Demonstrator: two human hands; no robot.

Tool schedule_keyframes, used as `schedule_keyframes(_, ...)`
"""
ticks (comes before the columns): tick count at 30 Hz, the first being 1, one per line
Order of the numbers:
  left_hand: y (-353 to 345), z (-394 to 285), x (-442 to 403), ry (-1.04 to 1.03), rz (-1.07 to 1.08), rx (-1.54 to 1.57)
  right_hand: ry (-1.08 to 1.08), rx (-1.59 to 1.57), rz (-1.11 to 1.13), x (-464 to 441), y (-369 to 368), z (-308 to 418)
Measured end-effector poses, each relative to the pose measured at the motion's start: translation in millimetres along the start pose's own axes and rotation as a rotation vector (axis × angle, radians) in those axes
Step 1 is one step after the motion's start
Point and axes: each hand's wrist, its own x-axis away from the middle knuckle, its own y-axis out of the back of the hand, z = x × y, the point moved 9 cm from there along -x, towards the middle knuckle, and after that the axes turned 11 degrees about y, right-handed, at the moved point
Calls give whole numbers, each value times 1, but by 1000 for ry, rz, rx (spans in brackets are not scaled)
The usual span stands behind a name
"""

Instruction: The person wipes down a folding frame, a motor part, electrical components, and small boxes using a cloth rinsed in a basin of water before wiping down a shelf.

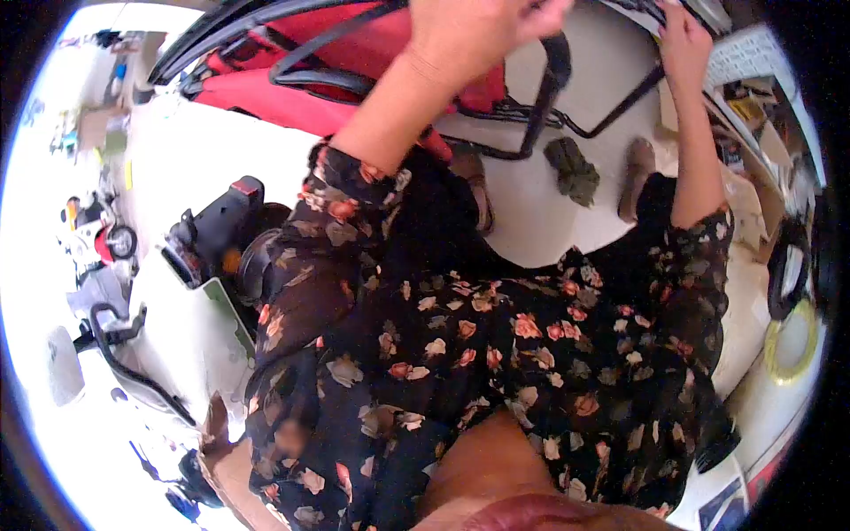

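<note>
Stretching across the far side from left to centre, red fabric sits among the bars of a black tubular frame. The left hand is raised over it, fingers curled and partly cut off at the far edge, so whether they grip anything cannot be told. The right hand, far right, has its fingers bent at the frame's far part; whether they close on it is unclear. As for progress, the fabric looks already fitted to the frame; what is left cannot be judged from this view. Nearer, a crumpled dark green item lies on the pale floor between two shoes. Farther out, a motorbike stands left and a yellow ring shows right.
</note>
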Motion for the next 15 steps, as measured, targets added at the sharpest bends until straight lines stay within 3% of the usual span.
schedule_keyframes(1, 6, -1, -8, 4, -108, 81, -75, -109, -36, -3, 2, 9)
schedule_keyframes(3, 6, -9, -20, 18, -87, 10, -268, -201, 22, 5, 1, 22)
schedule_keyframes(5, 5, -12, -25, -50, -146, -13, 219, -13, -61, -6, 11, 55)
schedule_keyframes(7, -4, -5, -31, 3, -67, -38, 112, -41, 29, -3, 12, 56)
schedule_keyframes(10, -12, 11, -38, 18, -201, -137, -71, -115, 113, 3, 13, 68)
schedule_keyframes(13, -59, 45, -49, 398, 355, -262, -167, -186, 119, 9, 14, 62)
schedule_keyframes(15, -73, 49, -49, 266, 260, -143, -233, -202, 61, 19, 11, 41)
